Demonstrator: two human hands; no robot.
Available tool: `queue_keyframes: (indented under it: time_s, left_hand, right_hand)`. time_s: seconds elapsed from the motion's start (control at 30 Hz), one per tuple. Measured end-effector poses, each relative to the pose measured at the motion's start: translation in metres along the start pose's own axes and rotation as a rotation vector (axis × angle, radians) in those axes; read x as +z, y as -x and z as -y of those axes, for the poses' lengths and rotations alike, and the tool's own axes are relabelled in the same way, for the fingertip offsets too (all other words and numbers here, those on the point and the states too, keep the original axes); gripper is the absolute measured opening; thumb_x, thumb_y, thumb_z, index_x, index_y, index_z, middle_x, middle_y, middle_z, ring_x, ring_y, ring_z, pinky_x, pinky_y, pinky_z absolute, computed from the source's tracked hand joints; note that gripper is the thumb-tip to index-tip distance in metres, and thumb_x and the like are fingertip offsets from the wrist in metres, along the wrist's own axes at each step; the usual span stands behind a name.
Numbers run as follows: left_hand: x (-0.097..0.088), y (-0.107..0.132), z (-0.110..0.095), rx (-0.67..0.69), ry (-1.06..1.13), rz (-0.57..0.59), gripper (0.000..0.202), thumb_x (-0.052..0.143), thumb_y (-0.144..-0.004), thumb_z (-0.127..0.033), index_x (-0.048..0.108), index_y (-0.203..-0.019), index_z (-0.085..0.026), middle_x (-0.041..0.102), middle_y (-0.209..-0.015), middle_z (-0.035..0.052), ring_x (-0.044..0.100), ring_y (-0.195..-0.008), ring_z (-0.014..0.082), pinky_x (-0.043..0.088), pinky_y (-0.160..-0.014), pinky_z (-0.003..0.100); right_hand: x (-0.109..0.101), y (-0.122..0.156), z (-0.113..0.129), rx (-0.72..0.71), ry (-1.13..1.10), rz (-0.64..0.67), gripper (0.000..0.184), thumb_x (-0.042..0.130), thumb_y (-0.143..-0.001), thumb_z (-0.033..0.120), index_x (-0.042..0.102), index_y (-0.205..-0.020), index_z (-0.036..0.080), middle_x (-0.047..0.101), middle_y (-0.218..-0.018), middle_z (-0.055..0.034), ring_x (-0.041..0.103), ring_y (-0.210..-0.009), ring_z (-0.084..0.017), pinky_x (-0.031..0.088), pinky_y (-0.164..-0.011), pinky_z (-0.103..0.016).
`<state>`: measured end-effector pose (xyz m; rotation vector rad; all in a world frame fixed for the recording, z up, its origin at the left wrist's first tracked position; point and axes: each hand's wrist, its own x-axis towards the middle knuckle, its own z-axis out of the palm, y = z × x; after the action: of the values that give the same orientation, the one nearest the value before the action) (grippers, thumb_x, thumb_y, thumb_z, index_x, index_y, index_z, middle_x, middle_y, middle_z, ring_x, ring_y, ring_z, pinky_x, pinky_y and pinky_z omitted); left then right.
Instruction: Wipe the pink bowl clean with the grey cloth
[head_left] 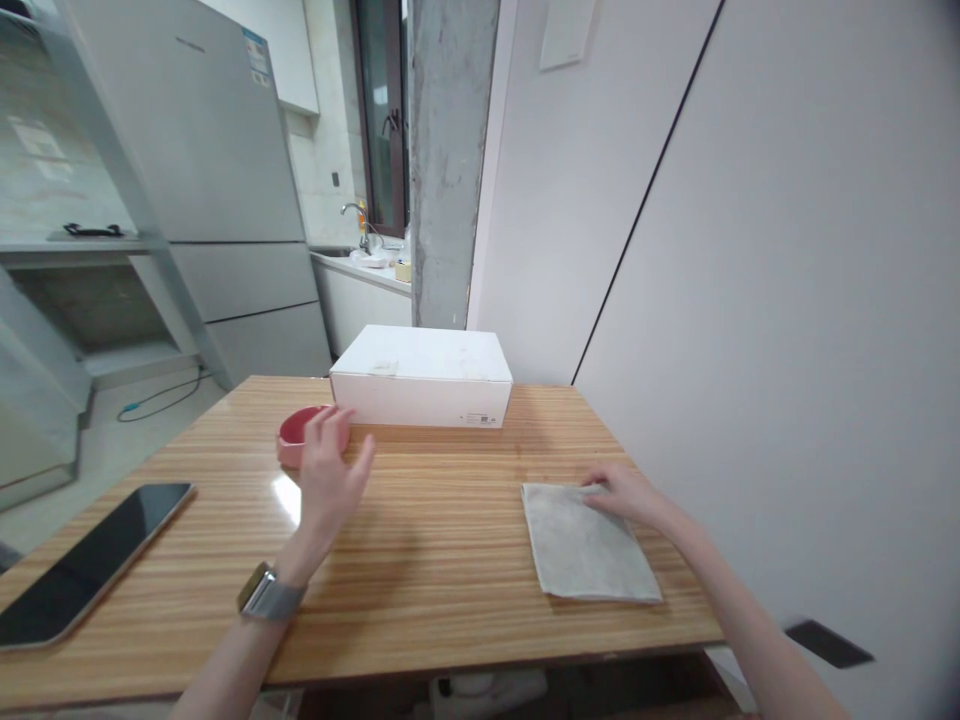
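Note:
My left hand is raised over the wooden table, fingers spread, holding nothing. It hovers just in front of a small red bowl and partly hides the bowl's near right rim. A grey watch sits on that wrist. My right hand lies on the far right corner of a folded grey cloth, fingers pressed flat on the fabric. The cloth lies flat near the table's right edge.
A closed white box stands at the back of the table, right behind the bowl. A dark tablet lies at the left edge. A white wall runs close along the right side. A fridge and a kitchen counter stand beyond.

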<state>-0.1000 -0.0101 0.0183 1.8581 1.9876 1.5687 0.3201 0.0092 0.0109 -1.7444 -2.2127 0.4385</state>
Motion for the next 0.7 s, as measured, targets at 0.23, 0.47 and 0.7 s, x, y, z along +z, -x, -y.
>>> queue_keyframes:
  time_s: [0.23,0.47,0.7]
  left_hand:
    - [0.046,0.061,-0.081,0.004,0.62,0.745,0.095,0.079,-0.06,-0.037,0.029,-0.139,-0.023,0.038,-0.143,0.0138,0.034,-0.133,0.0255,0.027,-0.11,0.044]
    - [0.03,0.08,-0.079,-0.46,0.956,1.024,0.04,0.065,-0.074,-0.035,0.063,-0.111,-0.019,0.07,-0.103,0.0055,0.063,-0.096,0.0221,0.049,-0.083,0.034]
    - [-0.044,0.059,-0.005,-0.562,0.391,0.736,0.045,0.058,-0.073,-0.056,0.069,-0.086,-0.015,0.07,-0.078,0.0038,0.062,-0.073,0.0216,0.046,-0.062,0.028]
  right_hand:
    - [-0.031,0.029,0.083,-0.136,-0.226,0.095,0.016,0.056,-0.078,0.032,0.066,-0.085,0.021,0.069,-0.085,-0.0032,0.06,-0.08,-0.02,0.043,-0.072,-0.029]
    - [-0.019,0.039,0.145,-0.162,-0.45,-0.036,0.017,0.061,-0.077,0.037,0.063,-0.082,0.021,0.064,-0.079,-0.0006,0.058,-0.077,-0.017,0.044,-0.067,-0.027]
    - [0.037,0.029,0.145,0.028,-0.891,0.081,0.04,0.061,-0.076,0.049,0.053,-0.102,0.02,0.066,-0.087,-0.0047,0.067,-0.069,-0.017,0.053,-0.057,-0.029]
